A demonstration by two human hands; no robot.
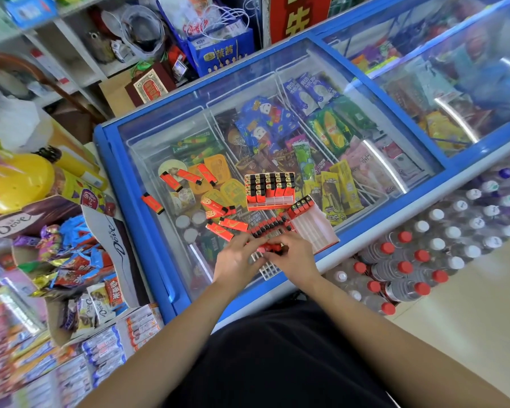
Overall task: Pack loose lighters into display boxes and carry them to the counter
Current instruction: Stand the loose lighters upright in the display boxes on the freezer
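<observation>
My left hand (233, 260) and right hand (295, 254) meet fingertip to fingertip over the near edge of the freezer lid (147, 136), and both are curled around the same bunch of lighters (270, 248), red bodies with black caps, pinched between them. Directly under the hands, partly hidden by them, sits a white slotted tray (268, 271); I cannot tell whether the bunch touches it. Just beyond my fingertips lies a row of lighters (270, 226), side by side, caps up. Beyond and to the right of the right hand is an open display box (318, 231), mostly bare white channels, with four lighters (302, 206) standing in its far corner. Farther out, past the row, stands a full display box (270, 187), packed tight with black tops showing. Beyond and to the left of the left hand, loose lighters (233, 223) lie scattered flat on the glass, some near the hand, others well apart toward the far left. Ice-cream packets (259, 125) show through the lid. To the right of the right hand, off the freezer, stand capped water bottles (409, 260).
</observation>
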